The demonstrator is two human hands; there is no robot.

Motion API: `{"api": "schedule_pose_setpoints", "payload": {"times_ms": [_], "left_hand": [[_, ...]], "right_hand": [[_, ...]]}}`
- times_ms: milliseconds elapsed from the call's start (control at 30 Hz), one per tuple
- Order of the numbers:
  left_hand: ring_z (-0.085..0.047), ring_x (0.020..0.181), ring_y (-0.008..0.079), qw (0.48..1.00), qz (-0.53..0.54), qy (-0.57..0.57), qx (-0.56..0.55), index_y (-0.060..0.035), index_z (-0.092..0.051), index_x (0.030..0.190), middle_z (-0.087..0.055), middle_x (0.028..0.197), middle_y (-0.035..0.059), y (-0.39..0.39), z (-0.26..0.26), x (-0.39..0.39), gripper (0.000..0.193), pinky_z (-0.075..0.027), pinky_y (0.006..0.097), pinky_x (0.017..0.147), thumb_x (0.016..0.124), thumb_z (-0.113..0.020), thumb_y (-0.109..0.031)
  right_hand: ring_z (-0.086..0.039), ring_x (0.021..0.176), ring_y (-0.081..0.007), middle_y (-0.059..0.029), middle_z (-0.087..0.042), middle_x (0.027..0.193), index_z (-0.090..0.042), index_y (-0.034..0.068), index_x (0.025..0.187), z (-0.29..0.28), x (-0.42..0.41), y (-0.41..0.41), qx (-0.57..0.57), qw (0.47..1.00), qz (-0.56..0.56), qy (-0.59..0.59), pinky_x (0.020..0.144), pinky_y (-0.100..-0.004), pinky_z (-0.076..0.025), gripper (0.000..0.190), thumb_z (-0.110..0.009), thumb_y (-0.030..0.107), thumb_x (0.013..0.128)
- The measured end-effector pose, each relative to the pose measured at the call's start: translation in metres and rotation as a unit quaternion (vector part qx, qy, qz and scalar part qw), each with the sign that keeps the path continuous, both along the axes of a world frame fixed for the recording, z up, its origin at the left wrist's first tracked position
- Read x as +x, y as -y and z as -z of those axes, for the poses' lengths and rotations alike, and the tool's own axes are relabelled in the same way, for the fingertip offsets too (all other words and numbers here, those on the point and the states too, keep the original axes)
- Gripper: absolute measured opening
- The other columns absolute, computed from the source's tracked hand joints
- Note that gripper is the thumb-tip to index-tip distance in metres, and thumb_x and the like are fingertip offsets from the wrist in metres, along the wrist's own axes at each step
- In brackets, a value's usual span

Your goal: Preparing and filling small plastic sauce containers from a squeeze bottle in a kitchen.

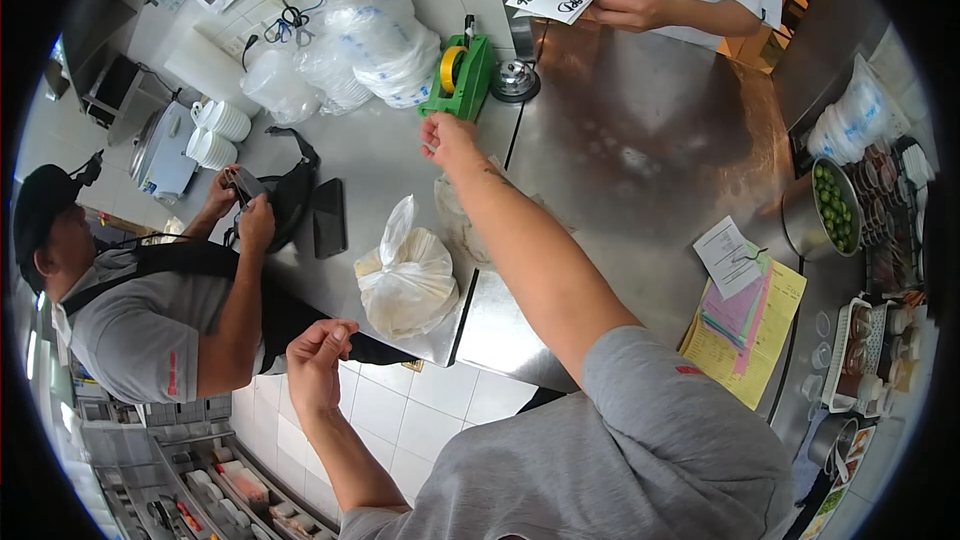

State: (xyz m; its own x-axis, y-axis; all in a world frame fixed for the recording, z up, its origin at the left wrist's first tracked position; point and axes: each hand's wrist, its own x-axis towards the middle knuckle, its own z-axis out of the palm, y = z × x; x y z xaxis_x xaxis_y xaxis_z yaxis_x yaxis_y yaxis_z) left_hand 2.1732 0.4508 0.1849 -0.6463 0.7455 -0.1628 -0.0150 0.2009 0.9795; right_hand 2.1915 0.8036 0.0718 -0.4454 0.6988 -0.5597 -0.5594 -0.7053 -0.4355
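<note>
My right hand (pixel 448 139) is stretched out at the near end of a green tape dispenser (pixel 469 86) holding a yellow-cored roll. Its fingers are curled; whether tape is between them cannot be made out. My left hand (pixel 321 360) is raised lower left, thumb pressed on the curled fingers, with nothing visible in it. Between my hands, a knotted translucent plastic bag (pixel 409 289) with pale contents sits on the steel counter (pixel 491 315). Another crumpled clear plastic piece (pixel 459 221) lies partly beneath my right forearm.
A call bell (pixel 515 79) stands beside the dispenser; a black phone (pixel 329 217) lies left. A co-worker (pixel 157 315) handles a pouch at left. Across the counter, another person's hand (pixel 634 4) holds paper. Papers (pixel 742 315) and a pot of green limes (pixel 832 210) are at right.
</note>
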Motion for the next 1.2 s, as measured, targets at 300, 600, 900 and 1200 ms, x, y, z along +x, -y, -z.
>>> {"api": "schedule_pose_setpoints", "payload": {"times_ms": [300,600,900,1200], "left_hand": [[-0.046,0.063,0.0096,0.984,0.142,-0.104,0.021,0.0053,-0.069,0.086,-0.051,0.068,0.0024,-0.034,-0.034,0.049,0.015,-0.035,0.0218,0.06,0.082,-0.064,-0.008],[-0.047,0.063,0.0117,0.971,0.165,-0.01,0.171,0.0051,-0.063,0.077,-0.057,0.07,0.0064,-0.103,-0.03,0.055,0.02,-0.039,0.0249,0.064,0.085,-0.061,-0.014],[-0.052,0.058,0.0095,0.939,0.186,0.14,0.255,-0.0006,-0.063,0.079,-0.062,0.072,0.0065,-0.253,-0.052,0.12,0.019,-0.042,0.0242,0.054,0.087,-0.063,-0.018],[-0.045,0.053,0.0105,0.938,0.184,0.17,0.238,-0.0066,-0.058,0.069,-0.055,0.064,0.0018,-0.33,-0.059,0.1,0.02,-0.036,0.0266,0.05,0.083,-0.066,-0.018]], "right_hand": [[-0.056,0.066,-0.0192,-0.0058,-0.058,0.074,-0.057,0.008,0.088,-0.003,-0.015,0.003,0.01,0.998,-0.045,0.032,0.063,-0.0412,-0.044,0.013,-0.063,0.012,0.077],[-0.059,0.061,-0.0152,-0.0101,-0.062,0.088,-0.045,0.006,0.126,-0.196,0.182,-0.038,0.6,0.796,0.084,0.019,0.056,-0.0298,-0.048,0.059,-0.071,0.008,0.073],[-0.058,0.062,-0.0154,-0.0062,-0.061,0.081,-0.032,0.012,0.136,-0.269,0.299,-0.158,0.513,0.837,0.107,0.158,0.056,-0.0298,-0.046,0.069,-0.066,-0.001,0.077],[-0.06,0.056,-0.0201,-0.013,-0.06,0.078,-0.027,0.017,0.134,-0.241,0.307,-0.238,0.52,0.818,0.109,0.219,0.043,-0.0307,-0.044,0.074,-0.063,-0.008,0.073]]}}
